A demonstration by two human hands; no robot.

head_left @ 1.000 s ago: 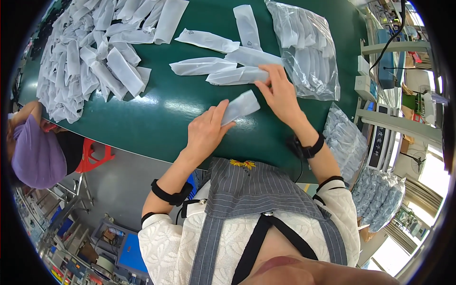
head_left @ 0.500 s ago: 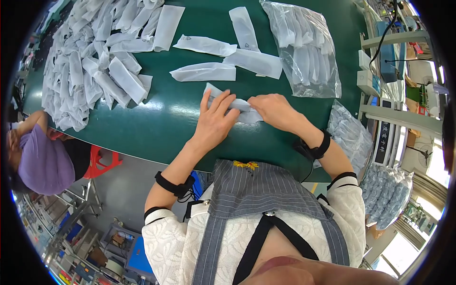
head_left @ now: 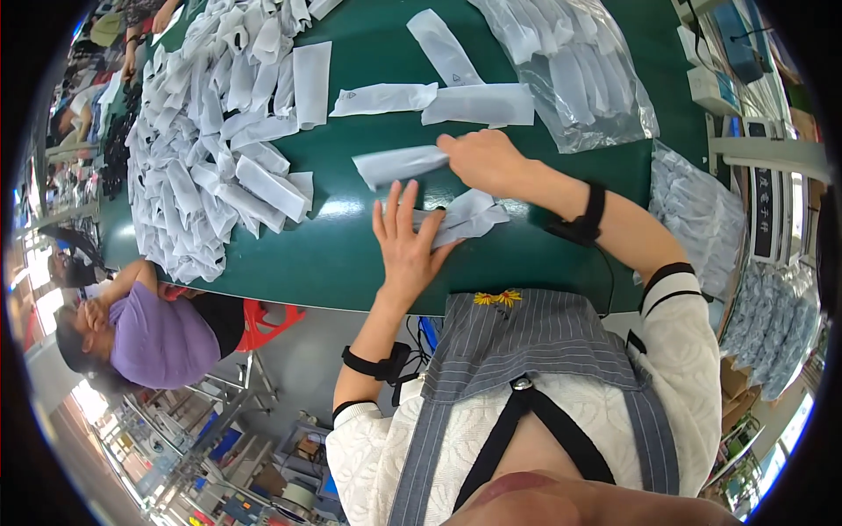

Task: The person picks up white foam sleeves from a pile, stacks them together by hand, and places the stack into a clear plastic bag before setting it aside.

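My right hand (head_left: 484, 162) pinches the right end of a flat, white translucent sleeve packet (head_left: 395, 165), which looks tilted and slightly blurred over the table. Just nearer to me, my left hand (head_left: 406, 250) has its fingers spread, with the tips close to that packet. A crumpled white packet (head_left: 474, 213) lies against its thumb and index finger; whether they grip it is unclear. Beyond my hands lie more white packets: one across the left (head_left: 384, 98), one across the right (head_left: 480, 104), and a slanted one (head_left: 441, 48) behind them.
A large heap of white packets (head_left: 206, 149) covers the left of the green table (head_left: 351, 254). A clear bag of packets (head_left: 583, 83) lies at the far right, and another full bag (head_left: 697, 215) is nearer. At left sits a person in purple (head_left: 162, 337).
My right hand has left the crumpled packet and taken hold of the nearest loose packet. My left fingers have spread. The whole view has shifted, bringing more of the left side in.
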